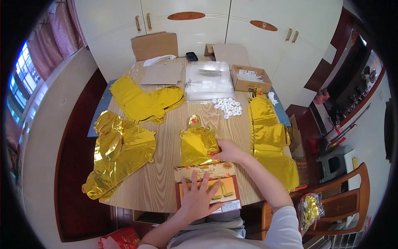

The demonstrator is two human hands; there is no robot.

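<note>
Flat on a printed cardboard package (180,193) at the table's near edge lies my left hand (199,199), fingers spread. The package is brown and orange, with gold letter shapes pictured on it. Just beyond it, a folded gold foil balloon (195,143) rests on the table, its lower edge meeting the top of the package. A small red spot shows on the balloon's upper tab. My right hand (228,151) is closed at the balloon's right edge, near another red spot. Its fingertips are partly hidden.
Flat gold foil balloons lie in piles at far left (141,99), near left (124,145) and right (269,145). Farther back are clear plastic bags (207,81), white ribbon rolls (228,107), grey card (161,74) and an open carton (251,86). A wooden chair (340,203) stands right.
</note>
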